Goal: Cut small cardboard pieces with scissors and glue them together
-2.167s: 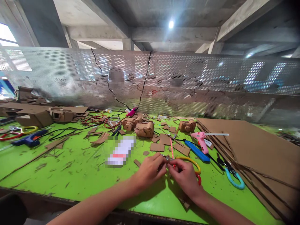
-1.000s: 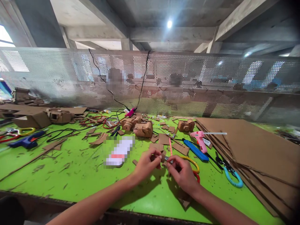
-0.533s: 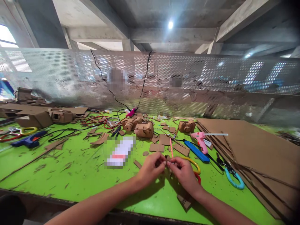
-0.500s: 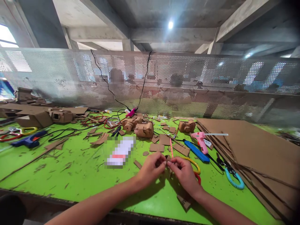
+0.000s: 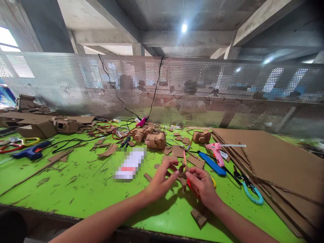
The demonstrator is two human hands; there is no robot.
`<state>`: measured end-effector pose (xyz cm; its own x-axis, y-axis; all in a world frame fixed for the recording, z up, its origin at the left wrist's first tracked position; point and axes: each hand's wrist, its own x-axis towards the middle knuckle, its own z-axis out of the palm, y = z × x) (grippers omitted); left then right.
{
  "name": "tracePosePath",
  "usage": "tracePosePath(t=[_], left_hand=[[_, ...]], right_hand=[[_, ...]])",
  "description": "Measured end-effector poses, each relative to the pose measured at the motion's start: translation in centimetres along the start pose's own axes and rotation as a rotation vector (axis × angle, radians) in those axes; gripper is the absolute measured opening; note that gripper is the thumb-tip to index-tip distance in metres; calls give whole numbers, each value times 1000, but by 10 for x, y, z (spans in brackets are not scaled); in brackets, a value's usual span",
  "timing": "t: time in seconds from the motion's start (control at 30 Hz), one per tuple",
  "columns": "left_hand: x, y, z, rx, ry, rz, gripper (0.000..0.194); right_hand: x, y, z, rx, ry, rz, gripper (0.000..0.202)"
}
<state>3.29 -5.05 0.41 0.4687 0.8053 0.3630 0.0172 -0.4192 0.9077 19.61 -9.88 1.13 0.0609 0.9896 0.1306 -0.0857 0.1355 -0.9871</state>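
A small piece of torn brown cardboard (image 5: 181, 173) is between my hands, just above the green table. My right hand (image 5: 202, 185) pinches its right side between thumb and fingers. At its left is my left hand (image 5: 162, 177), thumb and forefinger spread apart, the thumb tip close against the piece; whether it touches I cannot tell. Partly hidden behind my right hand lie scissors with red and yellow handles (image 5: 214, 182). A printed cardboard scrap (image 5: 199, 218) rests below my right wrist.
Cardboard camera models (image 5: 155, 140) stand behind my hands among scraps. To the right lie a blue cutter (image 5: 212, 164), a pink glue gun (image 5: 216, 153), turquoise-handled pliers (image 5: 253, 194) and large cardboard sheets (image 5: 283, 168). A blue glue gun (image 5: 31, 151) is far left. Perforated metal panels (image 5: 162, 91) close off the back.
My left hand's fingers have parted from their pinch and moved slightly left. The cardboard piece now shows more between the hands. My right hand keeps its pinch, shifted slightly.
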Motion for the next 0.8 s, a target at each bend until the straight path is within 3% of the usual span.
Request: tracePosePath(t=[0.17,0.33,0.8], left_hand=[[3,2,2,-74,-183,-72,27],[2,2,4,-167,-309,-174,37],[4,0,2,-78,-223,-195,35]], right_hand=[[0,2,0,-128,-152,7,47],[-2,7,-2,-200,-200,-30,46],[-3,1,-2,-204,-161,-21,49]])
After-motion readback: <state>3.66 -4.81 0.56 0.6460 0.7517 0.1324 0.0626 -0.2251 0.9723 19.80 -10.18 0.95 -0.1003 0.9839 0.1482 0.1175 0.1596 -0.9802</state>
